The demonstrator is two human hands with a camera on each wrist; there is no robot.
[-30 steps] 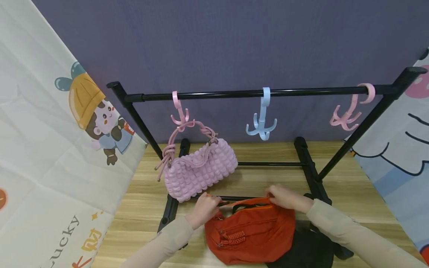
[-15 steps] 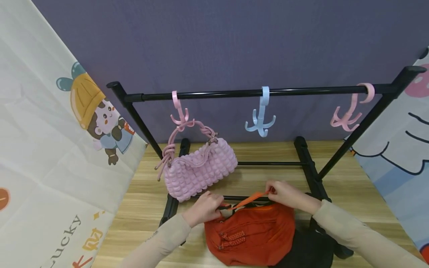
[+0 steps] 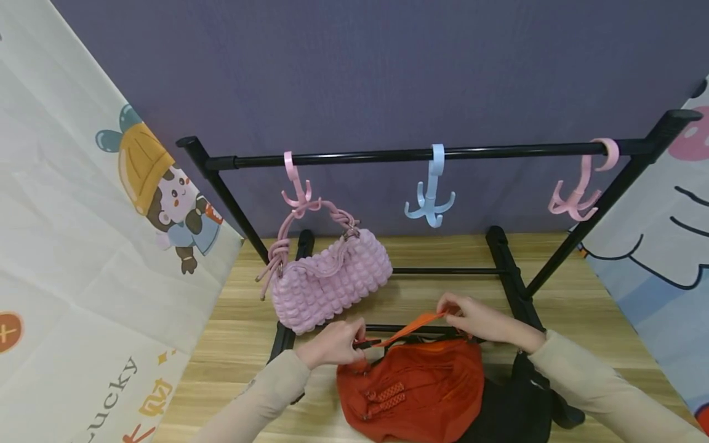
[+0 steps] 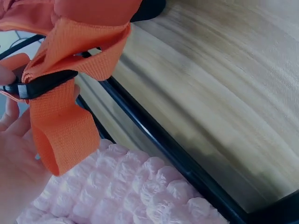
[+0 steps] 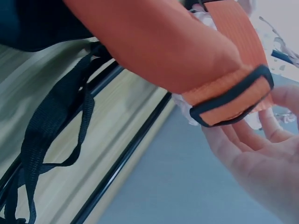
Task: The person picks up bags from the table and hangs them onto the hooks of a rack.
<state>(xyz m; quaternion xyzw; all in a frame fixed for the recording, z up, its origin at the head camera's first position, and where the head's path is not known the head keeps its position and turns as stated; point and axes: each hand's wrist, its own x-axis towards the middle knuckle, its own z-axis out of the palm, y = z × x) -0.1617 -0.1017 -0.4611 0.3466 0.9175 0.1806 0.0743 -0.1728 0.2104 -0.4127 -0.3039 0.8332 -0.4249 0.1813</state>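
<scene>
An orange-red waist bag (image 3: 412, 391) lies low in the head view, its zipped front facing up. My left hand (image 3: 332, 344) pinches the strap end by a black buckle (image 4: 49, 84); a loop of orange strap (image 4: 65, 135) hangs below it in the left wrist view. With its fingertips, my right hand (image 3: 468, 315) holds the orange strap (image 3: 415, 323), which stretches between both hands above the bag. In the right wrist view a black strap slider (image 5: 233, 100) sits beside the fingers. Behind, a pink puffy handbag (image 3: 332, 283) hangs by its handle from a pink hook (image 3: 298, 184).
A black rack (image 3: 360, 157) stands on the wood-grain surface (image 3: 227, 344). From its bar also hang a blue hook (image 3: 431, 191) and another pink hook (image 3: 578, 187). A black bag (image 3: 515, 400) with straps (image 5: 42, 126) lies at the lower right, partly under the waist bag.
My right hand has lifted the orange strap off the bag's top edge and drawn it out between the hands. My left hand has shifted slightly. The bag has sunk a little.
</scene>
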